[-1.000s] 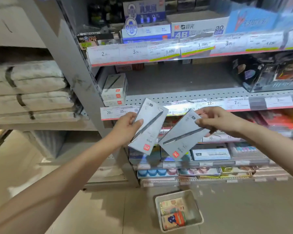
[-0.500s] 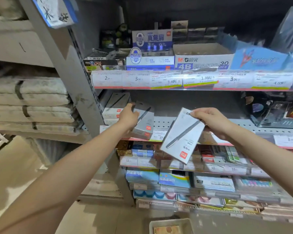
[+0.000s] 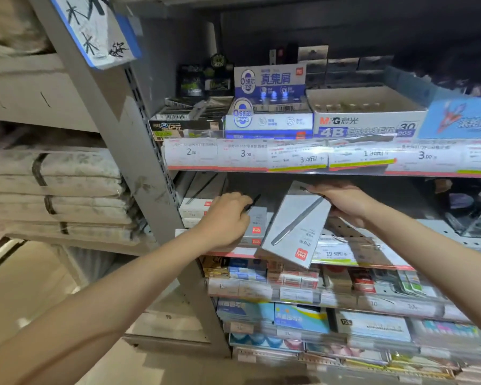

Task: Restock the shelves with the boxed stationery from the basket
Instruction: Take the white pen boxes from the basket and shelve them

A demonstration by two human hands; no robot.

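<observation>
My left hand (image 3: 226, 218) lies on a grey pen box (image 3: 257, 221) that rests flat on the middle shelf (image 3: 442, 237), beside a stack of like boxes (image 3: 197, 204) at the shelf's left end; its fingers curl over the box's top. My right hand (image 3: 345, 202) grips the top end of a second grey pen box (image 3: 295, 223), which hangs tilted in front of the shelf edge, its red logo at the bottom. The basket is out of view.
The shelf above carries eraser display boxes (image 3: 367, 118) behind a strip of price tags (image 3: 297, 157). Lower shelves (image 3: 303, 315) are packed with small stationery boxes. A grey upright post (image 3: 139, 173) stands at the left, with bundled paper stacks (image 3: 56, 190) beyond it.
My left hand has carried its box onto the middle shelf and laid it flat. My right hand has brought the other box up closer to the shelf. The view has lifted, and the basket has dropped out of it.
</observation>
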